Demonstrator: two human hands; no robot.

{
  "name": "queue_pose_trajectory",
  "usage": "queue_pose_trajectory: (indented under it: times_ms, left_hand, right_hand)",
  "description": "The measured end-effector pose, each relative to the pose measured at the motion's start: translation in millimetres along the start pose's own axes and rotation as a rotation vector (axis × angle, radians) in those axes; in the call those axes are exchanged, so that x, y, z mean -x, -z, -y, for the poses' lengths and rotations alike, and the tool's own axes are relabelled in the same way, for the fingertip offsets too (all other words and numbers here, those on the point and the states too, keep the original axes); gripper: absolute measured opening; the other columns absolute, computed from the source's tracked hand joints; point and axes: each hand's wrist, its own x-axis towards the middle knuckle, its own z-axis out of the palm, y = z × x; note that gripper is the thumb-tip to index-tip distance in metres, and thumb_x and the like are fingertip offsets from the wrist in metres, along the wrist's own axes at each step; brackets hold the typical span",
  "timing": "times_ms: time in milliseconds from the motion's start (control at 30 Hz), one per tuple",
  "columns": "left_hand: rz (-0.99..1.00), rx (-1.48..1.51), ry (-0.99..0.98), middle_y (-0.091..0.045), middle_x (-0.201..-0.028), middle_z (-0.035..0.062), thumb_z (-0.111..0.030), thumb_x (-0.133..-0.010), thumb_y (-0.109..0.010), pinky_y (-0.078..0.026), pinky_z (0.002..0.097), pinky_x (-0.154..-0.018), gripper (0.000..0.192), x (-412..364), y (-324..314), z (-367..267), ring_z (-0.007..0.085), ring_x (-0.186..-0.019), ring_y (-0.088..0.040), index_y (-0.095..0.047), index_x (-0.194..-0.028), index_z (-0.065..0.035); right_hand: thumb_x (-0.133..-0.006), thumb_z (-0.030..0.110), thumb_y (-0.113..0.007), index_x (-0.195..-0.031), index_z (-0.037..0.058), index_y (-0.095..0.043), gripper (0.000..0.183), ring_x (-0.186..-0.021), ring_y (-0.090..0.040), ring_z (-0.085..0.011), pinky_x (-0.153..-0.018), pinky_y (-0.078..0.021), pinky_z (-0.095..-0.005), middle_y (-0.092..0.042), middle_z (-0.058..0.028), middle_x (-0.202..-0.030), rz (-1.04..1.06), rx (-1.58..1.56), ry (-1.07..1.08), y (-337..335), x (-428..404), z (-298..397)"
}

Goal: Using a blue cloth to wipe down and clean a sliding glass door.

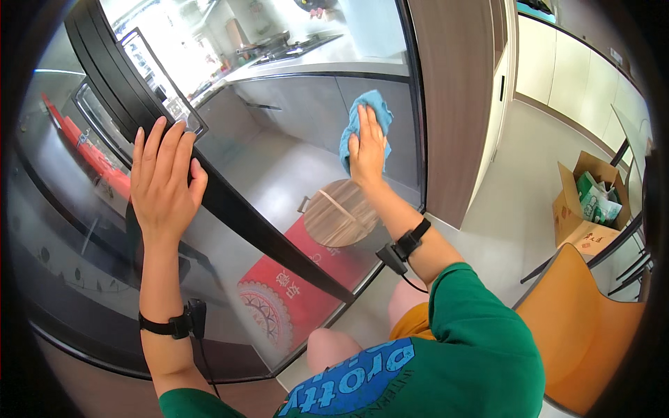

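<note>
Under my right hand (pixel 369 149) a crumpled blue cloth (pixel 384 112) is pressed flat against a glass door panel (pixel 292 151). My left hand (pixel 164 177) rests with its fingers extended on the black door frame (pixel 230 204), just below a rectangular door handle (pixel 167 83); nothing shows in it. Through the glass I see a round wooden board (pixel 334 219) and a red floor mat (pixel 272 292) that bears writing. Black straps with small devices circle both my forearms.
Behind the glass stand grey kitchen cabinets (pixel 298 102) and a gas hob (pixel 298 49). A wood-look wall panel (pixel 452 104) borders the door on the right. Further right are an open cardboard box (pixel 588 230) holding green packages and an orange chair (pixel 569 324). White cabinets (pixel 569 68) line the back.
</note>
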Motion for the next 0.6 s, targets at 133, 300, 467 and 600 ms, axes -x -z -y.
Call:
queue_pose_trajectory:
  times_ms: [133,300,467,600]
  left_hand:
    - [-0.018,-0.031,0.000,-0.064,-0.129,0.0076,-0.005,-0.081,-0.064,-0.035,0.0496,-0.118,0.035,2.8,-1.6,0.2,0.0295,-0.132,-0.053,-0.067,-0.116,-0.0063]
    - [0.002,-0.047,0.006,-0.064,-0.130,0.0066,-0.006,-0.082,-0.064,-0.034,0.0487,-0.119,0.035,4.4,0.8,-0.7,0.0285,-0.132,-0.053,-0.067,-0.117,-0.0073]
    - [-0.001,-0.052,-0.005,-0.064,-0.130,0.0065,-0.006,-0.082,-0.064,-0.035,0.0488,-0.119,0.036,4.4,-0.4,0.6,0.0283,-0.132,-0.053,-0.067,-0.118,-0.0075]
    - [0.013,-0.052,-0.002,-0.064,-0.130,0.0070,-0.007,-0.082,-0.065,-0.035,0.0489,-0.118,0.036,3.4,0.5,-1.2,0.0286,-0.132,-0.053,-0.067,-0.118,-0.0071]
  right_hand:
    - [-0.093,0.013,-0.051,-0.152,0.0097,-0.042,0.060,-0.144,-0.038,-0.0358,-0.118,-0.0215,-0.0570,-0.039,-0.0162,-0.159,-0.045,0.020,0.093,2.5,-60.0,8.9]
    - [-0.094,0.013,-0.051,-0.151,0.0121,-0.044,0.058,-0.146,-0.037,-0.0337,-0.118,-0.0224,-0.0584,-0.039,-0.0136,-0.159,0.041,0.083,0.055,11.3,-26.9,2.4]
    - [-0.093,0.012,-0.053,-0.150,0.0091,-0.045,0.058,-0.142,-0.042,-0.0346,-0.117,-0.0261,-0.0570,-0.043,-0.0150,-0.157,0.043,0.132,0.088,18.0,-31.7,-4.5]
    - [-0.096,0.012,-0.052,-0.151,0.0091,-0.044,0.055,-0.141,-0.042,-0.0356,-0.116,-0.0309,-0.0474,-0.041,-0.0157,-0.158,0.038,0.213,0.038,25.3,-66.8,-0.6]
